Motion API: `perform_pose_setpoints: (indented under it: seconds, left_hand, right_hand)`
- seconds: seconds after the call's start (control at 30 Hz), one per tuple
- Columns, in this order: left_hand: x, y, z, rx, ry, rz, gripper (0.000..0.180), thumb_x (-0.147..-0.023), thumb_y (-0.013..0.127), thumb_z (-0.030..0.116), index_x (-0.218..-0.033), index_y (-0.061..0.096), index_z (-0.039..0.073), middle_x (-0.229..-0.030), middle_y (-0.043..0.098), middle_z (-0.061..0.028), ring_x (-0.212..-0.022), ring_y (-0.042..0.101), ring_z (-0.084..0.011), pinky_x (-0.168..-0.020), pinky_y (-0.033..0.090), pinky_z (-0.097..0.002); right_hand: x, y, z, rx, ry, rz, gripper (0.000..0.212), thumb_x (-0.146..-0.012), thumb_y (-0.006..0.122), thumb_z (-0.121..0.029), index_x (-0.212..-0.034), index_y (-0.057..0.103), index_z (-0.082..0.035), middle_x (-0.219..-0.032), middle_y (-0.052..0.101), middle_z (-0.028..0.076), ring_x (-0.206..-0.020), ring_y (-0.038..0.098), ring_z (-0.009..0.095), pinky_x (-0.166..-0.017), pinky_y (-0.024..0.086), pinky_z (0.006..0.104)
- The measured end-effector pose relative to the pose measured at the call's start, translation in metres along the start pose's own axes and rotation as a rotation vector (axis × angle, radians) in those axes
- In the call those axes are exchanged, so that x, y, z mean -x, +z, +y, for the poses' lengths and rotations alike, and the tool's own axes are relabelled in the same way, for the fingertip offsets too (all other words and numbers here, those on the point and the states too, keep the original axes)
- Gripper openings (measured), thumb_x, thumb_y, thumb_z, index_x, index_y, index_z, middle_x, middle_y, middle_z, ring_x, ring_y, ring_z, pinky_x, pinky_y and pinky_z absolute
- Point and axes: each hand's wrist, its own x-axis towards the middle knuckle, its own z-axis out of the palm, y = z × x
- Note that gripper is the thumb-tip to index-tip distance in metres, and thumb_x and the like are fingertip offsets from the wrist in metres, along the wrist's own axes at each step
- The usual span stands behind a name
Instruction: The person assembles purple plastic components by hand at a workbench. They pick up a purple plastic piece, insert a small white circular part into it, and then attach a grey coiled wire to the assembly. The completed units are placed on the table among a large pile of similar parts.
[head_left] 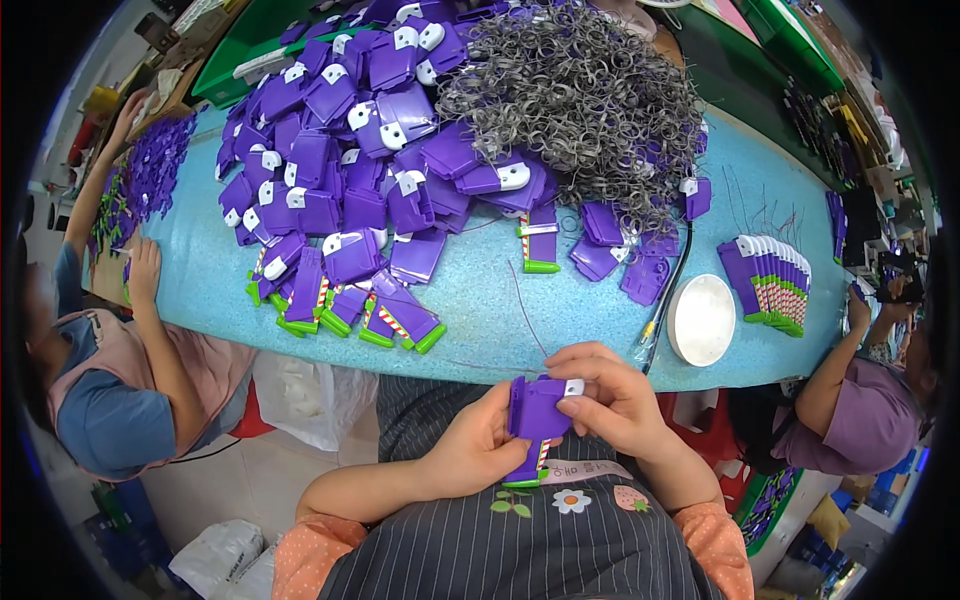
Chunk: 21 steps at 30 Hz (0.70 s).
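Blue table (pixel 480 300), hands (pixel 480 445) hold purple part (pixel 538 425) upright

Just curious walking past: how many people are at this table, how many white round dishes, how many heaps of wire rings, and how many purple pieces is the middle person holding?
People: 3
White round dish: 1
Heap of grey wire rings: 1
Purple piece held in left hand and right hand: 1
Total: 6
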Motion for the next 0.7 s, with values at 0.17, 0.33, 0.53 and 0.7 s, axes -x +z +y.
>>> perform_pose_setpoints:
  seconds: [0.17,0.33,0.53,0.7]
  left_hand:
    - [0.002,0.006,0.000,-0.036,-0.003,0.013,0.052,-0.086,0.042,-0.009,-0.134,0.026,0.001,-0.124,0.047,-0.0130,-0.112,0.055,-0.0219,-0.095,0.046,-0.0352]
    - [0.001,0.011,-0.001,-0.095,0.074,0.044,0.041,-0.090,0.049,-0.001,-0.128,0.033,-0.001,-0.112,0.054,-0.0118,-0.102,0.060,-0.0173,-0.086,0.050,-0.0297]
    - [0.000,0.007,0.009,-0.430,0.156,0.111,0.029,-0.096,0.044,0.014,-0.119,0.041,-0.004,-0.092,0.066,-0.0131,-0.085,0.066,-0.0167,-0.072,0.053,-0.0279]
    - [-0.001,0.005,0.011,-0.422,0.252,0.073,0.026,-0.096,0.043,0.013,-0.115,0.042,-0.005,-0.093,0.067,-0.0153,-0.083,0.067,-0.0186,-0.070,0.053,-0.0280]
  right_hand:
    - [0.003,0.004,0.010,0.006,0.055,0.018,0.025,-0.084,0.061,0.001,-0.108,0.058,0.003,-0.113,0.053,0.014,-0.057,0.054,0.005,-0.048,0.042,0.0172]
    - [0.006,0.010,0.008,0.070,0.028,0.065,0.026,-0.083,0.062,0.001,-0.108,0.057,0.003,-0.112,0.053,0.013,-0.058,0.056,0.005,-0.049,0.046,0.0184]
    - [0.007,0.020,-0.006,0.018,0.019,0.252,0.030,-0.082,0.065,-0.002,-0.109,0.052,0.004,-0.107,0.053,0.012,-0.065,0.056,0.005,-0.051,0.051,0.0196]
    - [0.000,0.010,0.002,-0.486,0.276,0.150,0.027,-0.078,0.067,0.000,-0.100,0.050,-0.002,-0.095,0.053,0.007,-0.076,0.052,0.010,-0.063,0.043,0.0221]
